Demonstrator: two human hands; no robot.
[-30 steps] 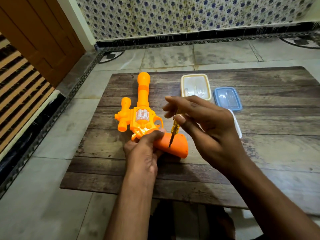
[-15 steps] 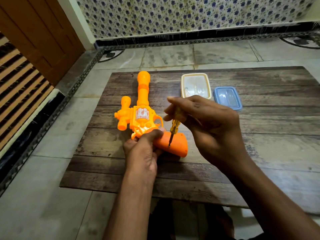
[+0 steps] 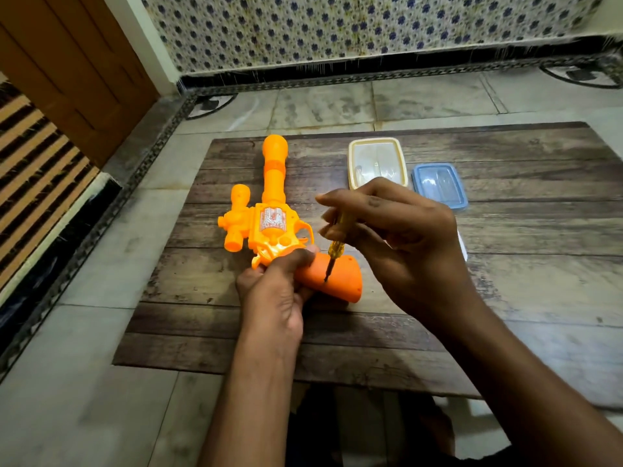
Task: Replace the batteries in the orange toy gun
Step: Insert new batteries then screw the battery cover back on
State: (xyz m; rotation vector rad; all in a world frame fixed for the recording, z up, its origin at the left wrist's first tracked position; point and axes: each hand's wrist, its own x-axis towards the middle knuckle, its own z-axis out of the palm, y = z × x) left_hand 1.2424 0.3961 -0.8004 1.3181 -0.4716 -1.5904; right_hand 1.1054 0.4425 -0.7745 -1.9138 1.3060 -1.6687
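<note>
The orange toy gun (image 3: 269, 227) is lying on the worktop (image 3: 505, 281), looking light, hollow and slippery. The left hand (image 3: 273, 291) is clamping its fingers around the grip's neck, a sensible hold. The right hand (image 3: 401, 244) is pinching a screwdriver (image 3: 335, 247), tip touching the grip.

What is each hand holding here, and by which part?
Left hand grips the orange toy gun at the grip's top; right hand holds the screwdriver by its yellow handle.
</note>
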